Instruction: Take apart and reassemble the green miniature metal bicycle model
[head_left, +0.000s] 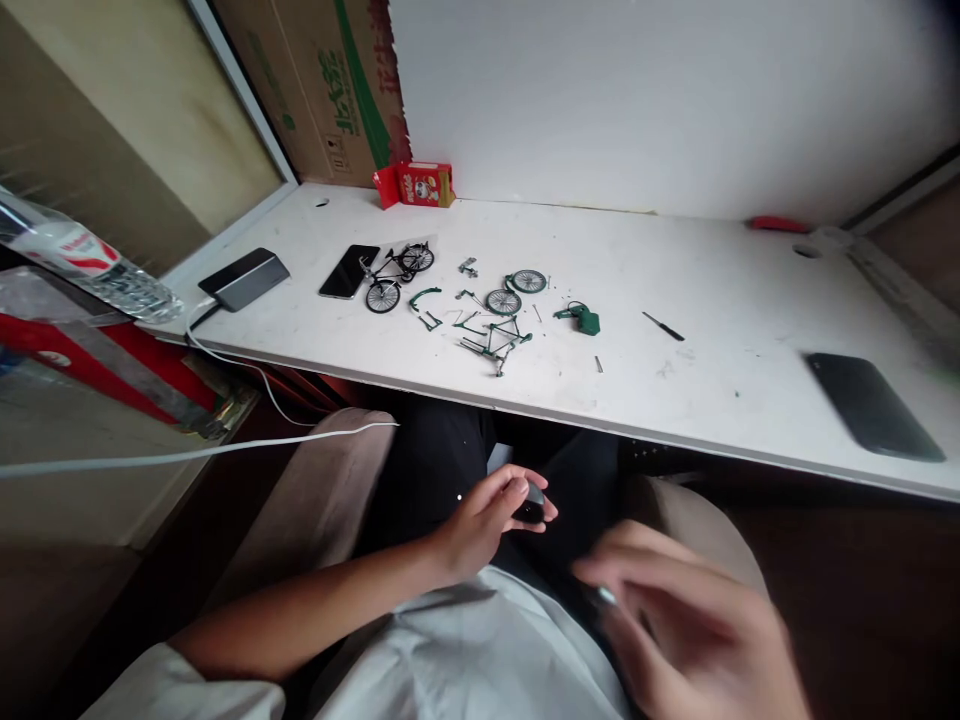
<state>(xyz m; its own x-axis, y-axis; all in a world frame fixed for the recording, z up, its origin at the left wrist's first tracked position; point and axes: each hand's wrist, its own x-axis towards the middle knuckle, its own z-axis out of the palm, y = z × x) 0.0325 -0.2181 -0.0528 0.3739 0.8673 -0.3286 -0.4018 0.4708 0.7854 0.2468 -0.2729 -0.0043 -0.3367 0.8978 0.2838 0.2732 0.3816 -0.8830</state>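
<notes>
Above my lap, my left hand (499, 510) is closed round a small, dark, glossy rounded object (531, 503), which looks like an earbud case. My right hand (690, 610), smeared by motion and close to the camera, pinches a small light-coloured shiny piece (606, 596) between thumb and fingers; its kind cannot be made out. Both hands are in front of the white desk (697, 270), apart from each other. On the desktop lie a green toy bicycle frame (496, 342), two small spoked wheels (503, 301) and several green parts. Left of them is a black assembled toy bicycle (397, 270).
A smartphone (349, 272) and a grey stand (246, 280) lie at the desk's left. Toward the right are a small screwdriver (664, 326) and a dark flat slab (874, 405). A red box (425, 185) stands at the back. A white cable (202, 452) crosses the left side.
</notes>
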